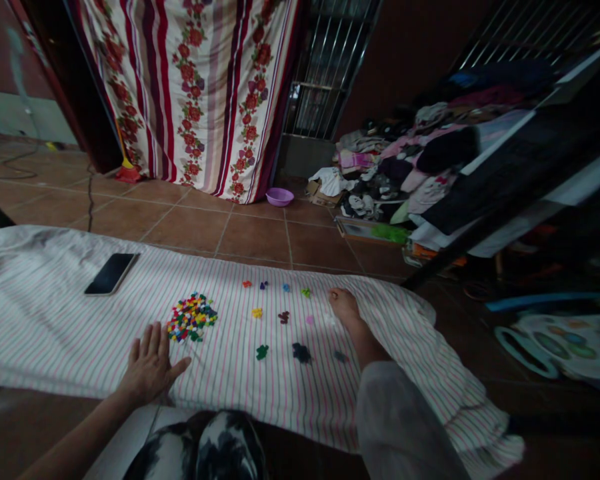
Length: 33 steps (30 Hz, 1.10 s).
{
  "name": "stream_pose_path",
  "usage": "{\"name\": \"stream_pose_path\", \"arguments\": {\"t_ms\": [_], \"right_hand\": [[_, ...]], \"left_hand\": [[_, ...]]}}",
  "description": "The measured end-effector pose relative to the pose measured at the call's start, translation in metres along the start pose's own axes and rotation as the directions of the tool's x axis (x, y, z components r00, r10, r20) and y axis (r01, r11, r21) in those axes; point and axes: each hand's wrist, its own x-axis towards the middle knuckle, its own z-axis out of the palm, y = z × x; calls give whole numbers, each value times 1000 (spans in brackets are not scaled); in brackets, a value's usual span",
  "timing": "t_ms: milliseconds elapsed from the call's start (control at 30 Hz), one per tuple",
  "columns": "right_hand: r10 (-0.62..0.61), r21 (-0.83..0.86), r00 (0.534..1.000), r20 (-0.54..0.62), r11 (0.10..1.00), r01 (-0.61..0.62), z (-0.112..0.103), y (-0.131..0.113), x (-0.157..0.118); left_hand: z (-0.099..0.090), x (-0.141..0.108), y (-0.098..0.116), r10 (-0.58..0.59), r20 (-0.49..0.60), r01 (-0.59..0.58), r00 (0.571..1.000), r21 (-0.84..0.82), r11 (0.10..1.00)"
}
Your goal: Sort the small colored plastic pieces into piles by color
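Left fingers [153,339] beside multicolored pile [192,317]; basin [280,197] on floor [190,228].

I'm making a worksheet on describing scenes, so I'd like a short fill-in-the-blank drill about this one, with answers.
The left hand rests on a cloth patterned with ____.
The phone lies to the ____ of the mixed pile.
In the row nearest the person, the leftmost small group is dark ____.
The leftmost group in the middle row is ____.

Missing words: stripes; left; green; yellow.
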Motion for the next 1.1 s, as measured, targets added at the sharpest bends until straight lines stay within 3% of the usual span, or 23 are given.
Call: {"name": "stream_pose_path", "arguments": {"t_ms": [133, 367, 1100], "right_hand": [[-42, 44, 999, -26, 998, 43, 5, -13, 3], [-111, 25, 994, -5, 993, 112, 5, -24, 3], [-92, 61, 994, -52, 994, 95, 10, -25, -1]], "left_hand": [[1, 0, 0, 4, -29, -4, 1000, -16, 1000], [-4, 0, 1, -8, 25, 8, 1000, 0, 1000], [1, 0, -1, -1, -13, 1, 1000, -2, 1000]]}}
